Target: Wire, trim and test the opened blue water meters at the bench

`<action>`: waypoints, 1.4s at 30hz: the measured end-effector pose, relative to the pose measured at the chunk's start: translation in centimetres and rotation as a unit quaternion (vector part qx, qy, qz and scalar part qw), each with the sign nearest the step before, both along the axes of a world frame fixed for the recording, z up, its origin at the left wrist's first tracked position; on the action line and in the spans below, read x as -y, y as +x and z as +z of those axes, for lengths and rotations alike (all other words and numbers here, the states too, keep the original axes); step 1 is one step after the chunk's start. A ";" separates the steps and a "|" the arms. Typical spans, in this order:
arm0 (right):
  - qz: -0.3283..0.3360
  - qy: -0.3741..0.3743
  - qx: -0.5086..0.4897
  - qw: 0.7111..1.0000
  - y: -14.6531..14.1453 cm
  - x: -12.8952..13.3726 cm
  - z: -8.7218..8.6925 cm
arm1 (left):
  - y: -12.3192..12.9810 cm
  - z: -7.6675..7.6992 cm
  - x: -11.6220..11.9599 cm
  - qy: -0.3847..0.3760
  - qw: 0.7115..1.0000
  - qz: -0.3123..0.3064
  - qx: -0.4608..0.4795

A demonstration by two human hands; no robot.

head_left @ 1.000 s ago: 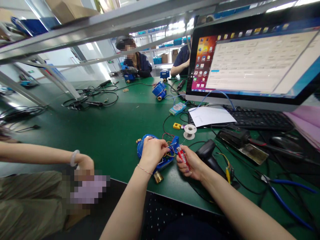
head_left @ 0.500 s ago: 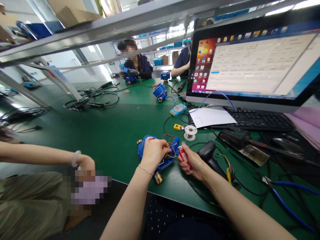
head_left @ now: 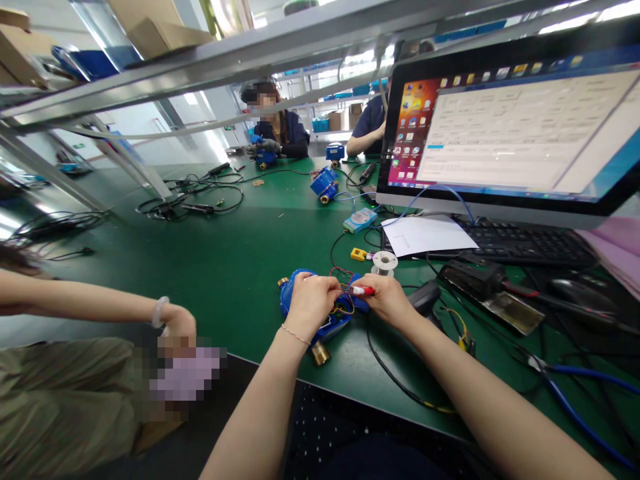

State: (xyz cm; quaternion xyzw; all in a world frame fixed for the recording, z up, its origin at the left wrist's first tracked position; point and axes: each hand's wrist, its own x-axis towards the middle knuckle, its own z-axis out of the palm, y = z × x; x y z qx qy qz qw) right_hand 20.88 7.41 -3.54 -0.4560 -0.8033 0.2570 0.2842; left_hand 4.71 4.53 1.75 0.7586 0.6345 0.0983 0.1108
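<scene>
Head view, lower centre: left hand (head_left: 311, 300) pinches wires (head_left: 344, 311), right hand (head_left: 390, 300) grips red lighter (head_left: 363, 291); blue water meter (head_left: 287, 293) open, wiring exposed.

Both forearms are extended forward and angled inward; the left hand (head_left: 315, 299) is arched, fingertips pinched, and the right hand (head_left: 384, 298) is curled closed beside it.

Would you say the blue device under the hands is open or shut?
Open: thin coloured wires lie exposed at the blue device.
</scene>
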 end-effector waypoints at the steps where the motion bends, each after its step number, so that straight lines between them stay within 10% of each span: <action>1: 0.008 0.004 0.008 1.000 0.0 -0.1 0.2 | -0.1 0.0 0.0 -0.001 1.000 0.001 0.001; 8: -0.057 -0.049 0.110 0.991 2.4 2.0 0.3 | -3.7 -1.1 1.4 0.084 0.984 0.066 0.141; 15: -0.077 -0.084 0.346 0.931 2.4 7.4 -1.7 | -5.4 -5.9 4.6 0.142 0.941 0.108 0.287; 22: -0.003 -0.065 0.146 0.987 0.7 -0.4 0.5 | -6.4 -8.5 5.8 0.151 0.871 0.168 0.437; 30: 0.174 -0.206 0.100 0.958 -2.2 -6.7 -0.6 | -6.7 -8.9 6.4 0.177 0.830 0.173 0.500; 36: 0.122 -0.188 0.072 0.972 -1.5 -5.4 4.5 | -6.8 -9.8 6.8 0.201 0.801 0.185 0.533; 42: 0.014 0.041 0.180 0.983 -6.5 1.6 10.7 | -6.2 -10.4 6.8 0.198 0.789 0.207 0.543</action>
